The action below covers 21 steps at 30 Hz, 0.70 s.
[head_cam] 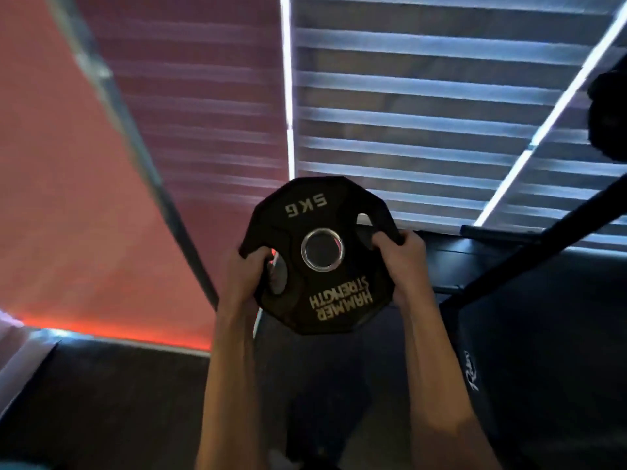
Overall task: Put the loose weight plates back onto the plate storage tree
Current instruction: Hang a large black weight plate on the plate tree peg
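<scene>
A black weight plate (pixel 319 256) is held up in front of the camera by both hands, its printed face turned toward the viewer. The markings "5 KG" and "HAMMER STRENGTH" are seen upside down, and a metal-ringed centre hole (pixel 322 250) sits in the middle. The plate is carried in the air — it rests on nothing and is clear of any rack.

The left hand (pixel 246 274) is closed on the plate's left edge, its fingers curled through the cut-out handle there. The right hand (pixel 398 257) is closed on the right edge in the same manner, its fingers hooked through the opposite cut-out. Each grip is thus shut firmly around the plate's rim, with both bare forearms stretched out from below.

Behind the plate, striped window blinds (pixel 424 96) are seen, much blurred, with bright vertical strips of light between the panels. A reddish wall (pixel 61 198) fills the left side, crossed by a slanting metal bar (pixel 135 147). On the right a dark angled frame (pixel 543 242) is seen, and a dark rounded shape (pixel 609 113) at the far right edge — too blurred to identify.
</scene>
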Available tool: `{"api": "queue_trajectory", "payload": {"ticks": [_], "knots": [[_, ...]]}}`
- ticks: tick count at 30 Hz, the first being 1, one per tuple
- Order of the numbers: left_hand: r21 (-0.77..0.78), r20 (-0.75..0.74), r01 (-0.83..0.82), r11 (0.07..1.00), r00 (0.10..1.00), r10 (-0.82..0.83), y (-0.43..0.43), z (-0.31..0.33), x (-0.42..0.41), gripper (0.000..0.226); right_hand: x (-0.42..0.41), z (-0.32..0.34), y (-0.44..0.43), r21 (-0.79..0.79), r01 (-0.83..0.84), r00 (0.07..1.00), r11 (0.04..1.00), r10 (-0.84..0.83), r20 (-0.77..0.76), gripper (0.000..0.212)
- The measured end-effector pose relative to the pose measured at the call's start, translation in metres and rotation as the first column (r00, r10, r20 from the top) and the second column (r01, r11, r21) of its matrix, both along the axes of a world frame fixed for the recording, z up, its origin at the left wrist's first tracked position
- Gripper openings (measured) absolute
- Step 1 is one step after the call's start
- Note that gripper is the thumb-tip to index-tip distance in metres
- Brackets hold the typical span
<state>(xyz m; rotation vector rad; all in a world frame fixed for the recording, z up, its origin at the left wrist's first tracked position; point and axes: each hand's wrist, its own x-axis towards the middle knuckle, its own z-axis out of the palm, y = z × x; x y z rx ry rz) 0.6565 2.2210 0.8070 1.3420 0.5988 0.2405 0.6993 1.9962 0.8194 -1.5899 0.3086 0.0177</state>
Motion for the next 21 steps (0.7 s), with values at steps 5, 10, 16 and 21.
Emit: {"api": "queue_trajectory", "payload": {"ticks": [5,10,16,21], "knots": [[-0.018,-0.019,0.218,0.976,0.976,-0.218,-0.01,0.006,0.13,0.013,0.072,0.016,-0.018,-0.049,0.263,0.963,0.964,-0.259,0.071,0.019],[0.103,0.11,0.443,0.891,0.885,-0.453,-0.042,0.05,0.247,0.008,0.135,0.051,-0.032,-0.062,0.514,0.852,0.855,-0.501,0.154,0.024],[0.095,0.234,0.669,0.738,0.705,-0.669,-0.099,0.116,0.358,0.018,0.192,0.11,-0.058,-0.049,0.772,0.615,0.633,-0.725,0.31,0.021],[0.189,0.392,0.794,0.578,0.479,-0.785,-0.163,0.169,0.411,0.023,0.21,0.154,-0.091,0.014,0.899,0.376,0.438,-0.786,0.491,0.012]]}}
